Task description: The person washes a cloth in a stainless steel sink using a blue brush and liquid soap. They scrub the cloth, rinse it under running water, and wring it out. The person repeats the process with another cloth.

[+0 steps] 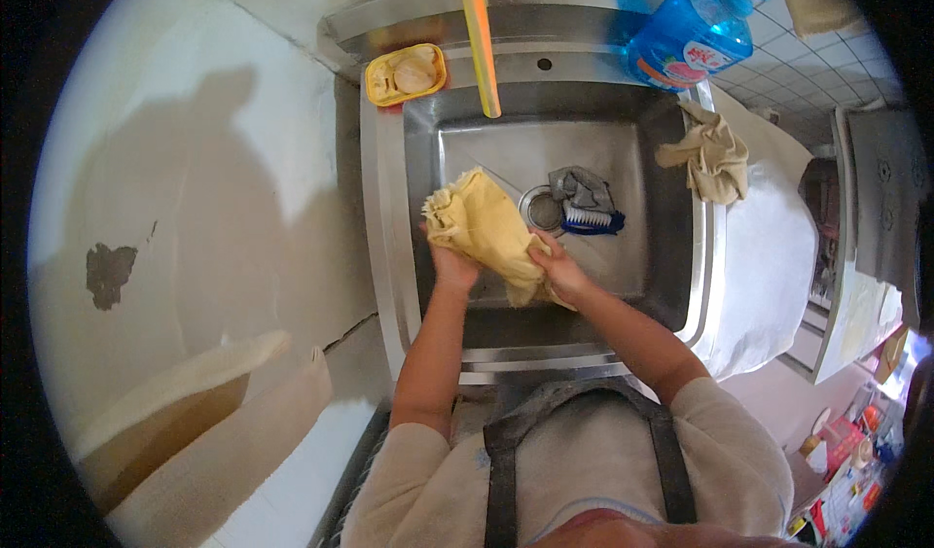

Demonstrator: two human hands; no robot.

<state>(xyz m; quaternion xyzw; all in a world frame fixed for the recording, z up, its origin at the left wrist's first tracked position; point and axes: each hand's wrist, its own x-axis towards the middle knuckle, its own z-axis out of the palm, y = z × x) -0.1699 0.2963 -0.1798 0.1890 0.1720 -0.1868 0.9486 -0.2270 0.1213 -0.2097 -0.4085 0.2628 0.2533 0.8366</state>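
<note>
Above a stainless steel sink basin (481, 147), a folded yellow cloth (485, 220) with a frayed edge is held between both hands. My left hand (454, 263) supports its left end from below, most of the fingers hidden under the cloth. My right hand (558, 267) grips its right end, the thumb on top. On the basin floor, right of the cloth, is the round drain strainer (541, 209). A blue scrub brush with white bristles (587, 218) lies beside the drain, with a grey cloth (581, 189) against it.
An orange-yellow tap or tube (480, 45) reaches over the basin. A yellow tray with a pale round piece (406, 75) stands on the back left rim, a blue detergent bottle (689, 37) at the back right. A beige cloth (711, 154) hangs over the right rim. A wall (219, 242) flanks the left.
</note>
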